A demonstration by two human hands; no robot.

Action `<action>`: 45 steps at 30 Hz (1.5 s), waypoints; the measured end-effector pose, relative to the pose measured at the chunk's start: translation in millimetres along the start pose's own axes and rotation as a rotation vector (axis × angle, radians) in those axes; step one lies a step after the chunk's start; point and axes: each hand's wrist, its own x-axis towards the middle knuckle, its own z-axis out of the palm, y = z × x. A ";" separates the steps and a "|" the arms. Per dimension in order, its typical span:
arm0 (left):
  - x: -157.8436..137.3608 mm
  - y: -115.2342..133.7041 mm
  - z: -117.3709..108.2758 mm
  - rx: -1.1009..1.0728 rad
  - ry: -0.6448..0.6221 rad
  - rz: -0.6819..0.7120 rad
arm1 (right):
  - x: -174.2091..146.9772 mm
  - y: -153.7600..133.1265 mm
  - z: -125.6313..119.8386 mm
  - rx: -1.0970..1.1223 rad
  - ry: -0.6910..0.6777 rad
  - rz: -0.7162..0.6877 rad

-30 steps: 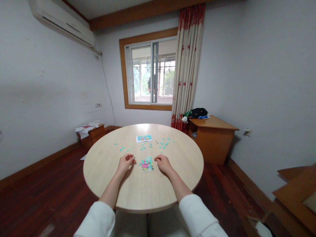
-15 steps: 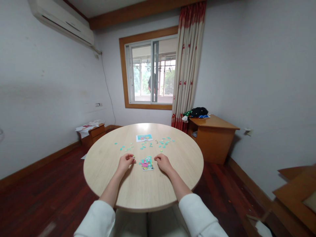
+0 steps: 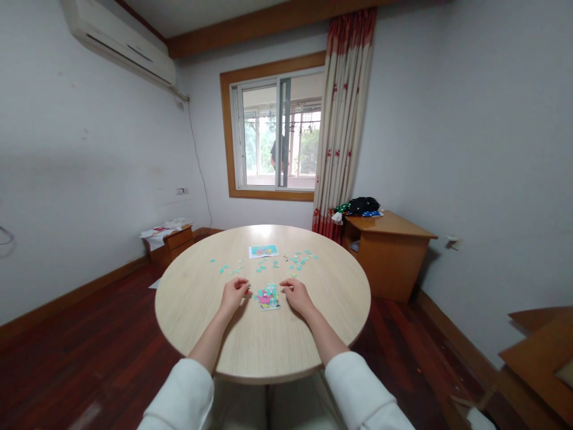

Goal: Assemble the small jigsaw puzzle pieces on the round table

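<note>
A partly joined jigsaw puzzle [image 3: 268, 297] in pink, teal and white lies on the round table between my hands. To its left, my left hand [image 3: 235, 294] pinches a small puzzle piece [image 3: 249, 285] between thumb and fingers, a short gap from the joined part. My right hand [image 3: 295, 294] rests at the puzzle's upper right edge with its fingers drawn together. Whether anything is between those fingertips is too small to make out. Beyond the hands lie several loose teal pieces [image 3: 299, 261] and a printed picture card [image 3: 264, 251].
The pale wooden table [image 3: 188, 310] fills the middle of the view. More loose pieces [image 3: 224, 269] are scattered at its left. A wooden cabinet [image 3: 389, 257] with heaped cloth stands behind right, and a low drawer unit [image 3: 179, 239] behind left.
My left hand has moved slightly right, bringing the piece nearer the joined puzzle. The right hand stays by the puzzle's edge. The whole view has shifted a little.
</note>
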 end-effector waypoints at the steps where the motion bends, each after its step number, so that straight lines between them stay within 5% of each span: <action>1: -0.8 0.2 4.3 0.005 -0.004 0.022 | -0.6 -1.6 0.2 0.028 0.003 -0.017; 13: -21.8 10.9 60.1 0.038 -0.189 0.110 | -6.2 -17.5 -0.4 0.161 -0.015 -0.166; 23: -27.9 7.5 62.0 -0.044 -0.241 -0.027 | -2.9 -13.0 2.5 0.249 -0.048 -0.129; 31: -26.1 19.5 30.8 -0.048 -0.027 0.092 | 5.9 2.8 3.1 0.392 0.197 -0.048; 37: -19.7 20.1 12.4 -0.072 0.166 0.107 | 8.8 11.9 5.0 0.435 0.202 -0.003; 45: -18.3 17.2 13.1 -0.125 0.213 0.035 | 8.8 14.6 3.4 0.260 0.177 0.004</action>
